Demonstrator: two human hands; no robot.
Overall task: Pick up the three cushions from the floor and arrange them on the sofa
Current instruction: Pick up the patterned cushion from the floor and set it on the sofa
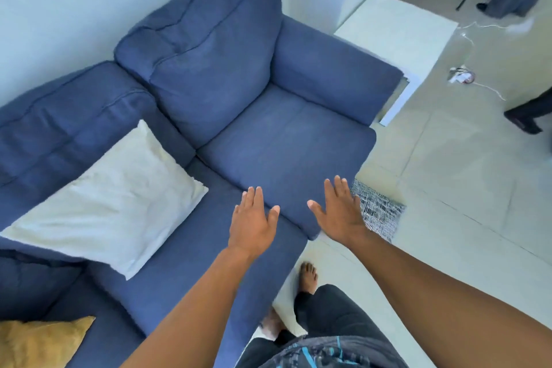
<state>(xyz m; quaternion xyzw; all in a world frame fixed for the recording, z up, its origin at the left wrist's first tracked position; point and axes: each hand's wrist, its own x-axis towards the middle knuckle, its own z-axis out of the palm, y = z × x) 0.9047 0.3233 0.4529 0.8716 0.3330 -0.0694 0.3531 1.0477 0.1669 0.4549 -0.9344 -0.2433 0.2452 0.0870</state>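
At the bottom edge, around 6 o'clock, the person's dark patterned shorts [322,349] and a bare foot [309,278] on the pale tiled floor [448,188] sit nearest the camera, with both bare forearms reaching up and away from there. The left hand [254,218] hovers palm-down over the front edge of the blue sofa [283,134], its fingers [254,194] spread wide and holding nothing; the right hand [340,212], just beside it toward 3 o'clock, is likewise flat with wide-spread fingers and empty (whether either palm actually touches the fabric cannot be told). At 8 o'clock in the bottom corner a mustard cushion [38,340] lies on the sofa seat, only partly in view. Farther up, toward 9 o'clock, a white cushion [116,203] leans tilted against the left backrest, resting on the seat. The seat section ahead of the hands carries no cushion. Just past the right hand, at 3 o'clock, a corner of a grey-and-white woven rug [379,212] peeks out from beside the sofa on the floor. Beyond the sofa's armrest, toward 1 o'clock, stands a white side counter [397,36], and a white cable [478,81] trails over the floor near it.
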